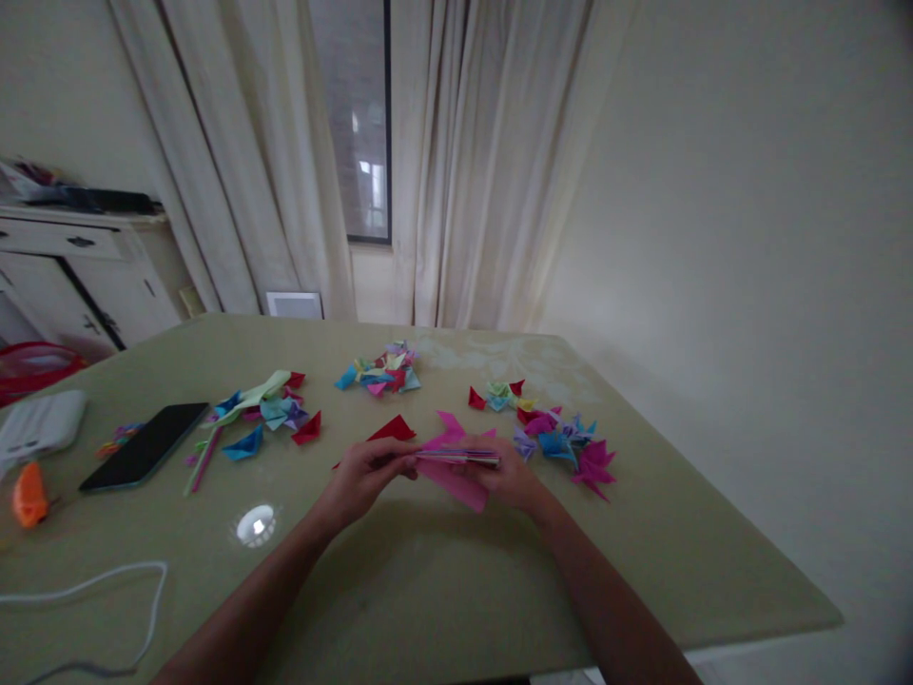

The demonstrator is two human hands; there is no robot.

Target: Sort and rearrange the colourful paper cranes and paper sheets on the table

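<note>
Forearms [261, 585] foremost, papers [456, 457] gripped between left hand [367, 478] and right hand [514, 476].

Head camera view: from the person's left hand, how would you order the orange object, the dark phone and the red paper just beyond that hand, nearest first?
1. Red paper: just beyond the left hand.
2. Dark phone: off to the left.
3. Orange object: farther left, past the phone.

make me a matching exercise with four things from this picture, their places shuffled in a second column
1 pink paper
2 white cable
3 dark flat device
4 curtains

A near left part of the table
B beside the window
C at the left hand and right hand
D between the white case and the sticks

Pairs: 1-C, 2-A, 3-D, 4-B
</note>
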